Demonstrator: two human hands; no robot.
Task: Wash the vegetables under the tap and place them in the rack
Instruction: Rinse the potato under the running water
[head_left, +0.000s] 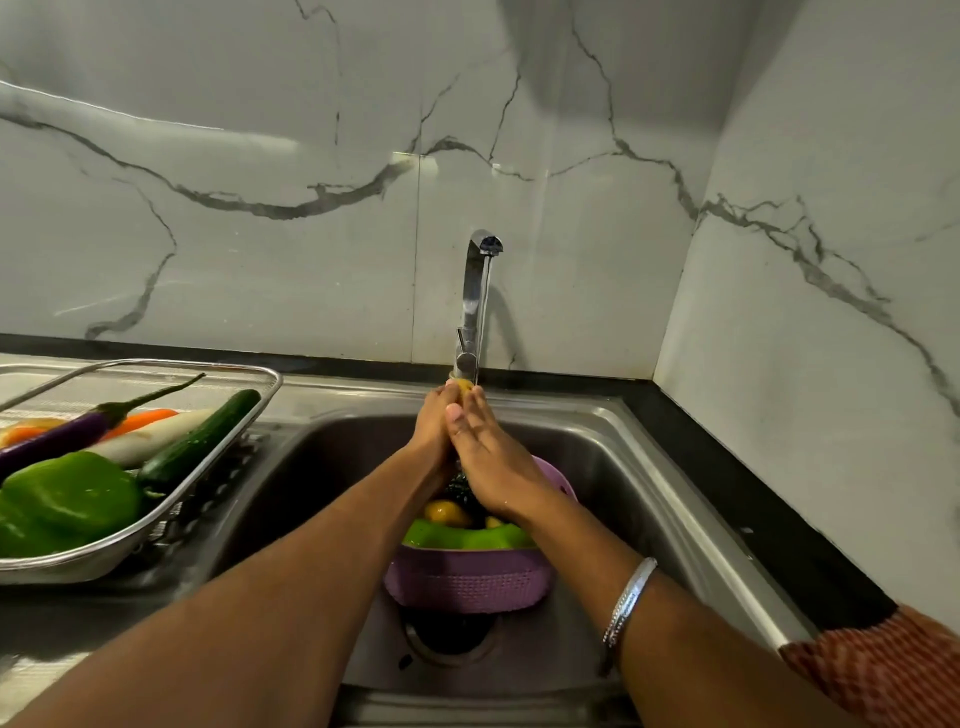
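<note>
A small yellow vegetable (462, 385) is held between my left hand (432, 422) and my right hand (485, 451) under the running tap (477, 306); only its tip shows above the fingers. Below my hands a purple basket (467, 582) stands in the sink (613, 467), with a green pepper (467, 536) and yellow pieces (445, 512) in it. On the left, the wire rack (156, 525) carries a green pepper (67, 499), a cucumber (200, 439), a white radish (150, 436), a carrot (140, 420) and a purple aubergine (57, 436).
The sink drain (447, 634) lies just in front of the basket. A black counter strip (753, 493) runs along the marble wall on the right. The rack rests on the steel drainboard (218, 499) left of the basin.
</note>
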